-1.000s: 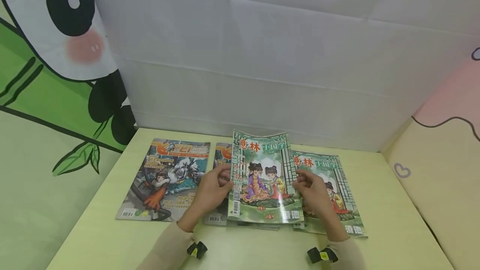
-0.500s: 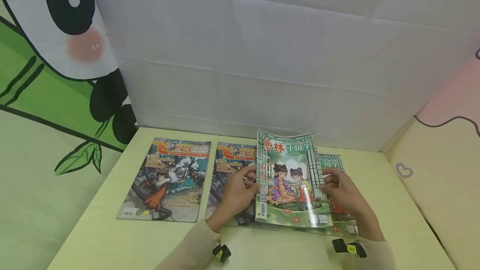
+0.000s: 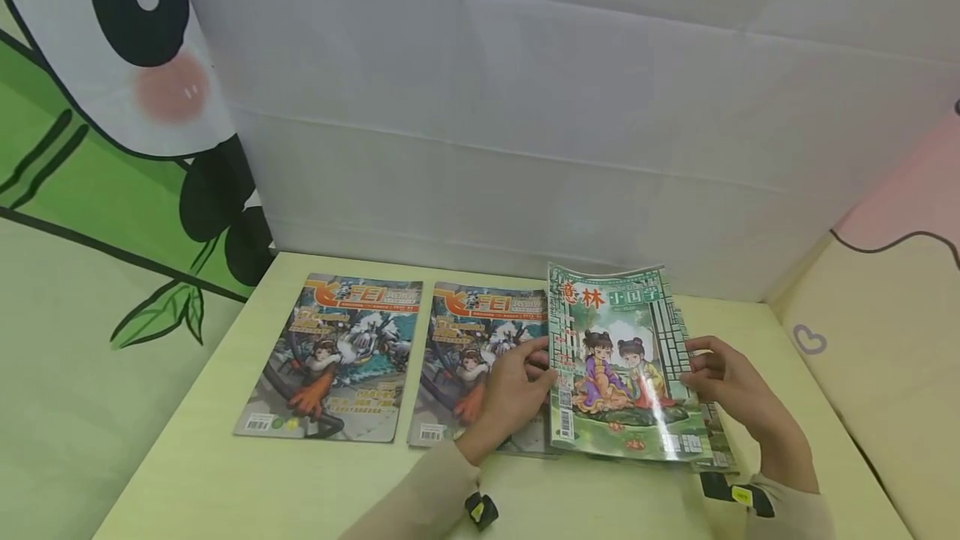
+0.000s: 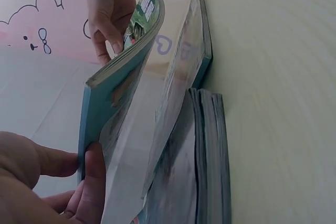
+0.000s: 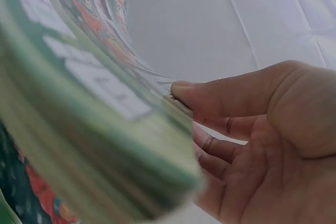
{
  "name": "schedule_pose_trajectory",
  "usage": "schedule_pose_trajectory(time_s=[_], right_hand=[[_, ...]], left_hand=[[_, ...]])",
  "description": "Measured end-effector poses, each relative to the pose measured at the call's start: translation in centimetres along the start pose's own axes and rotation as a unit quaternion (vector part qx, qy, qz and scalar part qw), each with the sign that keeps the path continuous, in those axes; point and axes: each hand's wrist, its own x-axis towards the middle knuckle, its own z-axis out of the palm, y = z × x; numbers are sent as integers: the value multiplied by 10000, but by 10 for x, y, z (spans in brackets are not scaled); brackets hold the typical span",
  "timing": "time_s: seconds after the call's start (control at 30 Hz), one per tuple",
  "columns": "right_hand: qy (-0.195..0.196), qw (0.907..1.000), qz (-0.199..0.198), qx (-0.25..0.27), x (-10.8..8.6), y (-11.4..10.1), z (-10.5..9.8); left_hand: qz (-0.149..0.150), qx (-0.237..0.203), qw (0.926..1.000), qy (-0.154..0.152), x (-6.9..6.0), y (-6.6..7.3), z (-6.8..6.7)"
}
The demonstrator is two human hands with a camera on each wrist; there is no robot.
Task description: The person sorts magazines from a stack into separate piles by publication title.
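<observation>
A green magazine [image 3: 622, 373] with two drawn figures is held above the right part of the table. My left hand [image 3: 517, 386] pinches its left edge, and my right hand [image 3: 731, 377] pinches its right edge. Beneath it lies another green magazine [image 3: 720, 444], mostly covered. From the left wrist, the held magazine [image 4: 113, 90] appears raised and bent, its left side between thumb and fingers of the left hand [image 4: 47, 182]. The right wrist view has the right hand [image 5: 257, 135] gripping the edge of the magazine [image 5: 100, 108].
Two dark magazines with orange titles lie side by side, one at the left [image 3: 337, 357] and one at the middle [image 3: 450, 373], the latter partly behind my left hand. A pale yellow table [image 3: 300, 490] meets a white cloth wall [image 3: 525, 123] at the back.
Both hands have moved right with the held green magazine. It has come off the middle dark magazine, now more exposed, and covers most of the other green one.
</observation>
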Motion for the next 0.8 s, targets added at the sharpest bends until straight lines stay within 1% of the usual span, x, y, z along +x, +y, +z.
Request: schedule_pose_trajectory(time_s=[0.07, 0.3, 0.5, 0.63, 0.7, 0.8], right_hand=[[43, 10000, 23, -59, -2, 2, -4], [87, 9999, -33, -118, -7, 10, -16], [138, 9996, 153, -199, -10, 13, -22], [187, 9992, 282, -223, -10, 15, -23], [202, 9991, 316, -203, -10, 16, -24], [212, 9988, 392, -208, -10, 19, -25]], left_hand=[[13, 58, 10000, 40, 1, 0, 6], [9, -198, 9998, -37, 2, -3, 21], [-15, -35, 10000, -80, 3, -4, 33], [-142, -69, 9998, -99, 4, -3, 39], [-278, -183, 9993, -147, 4, -3, 42], [-408, -473, 9976, -284, 5, -3, 44]])
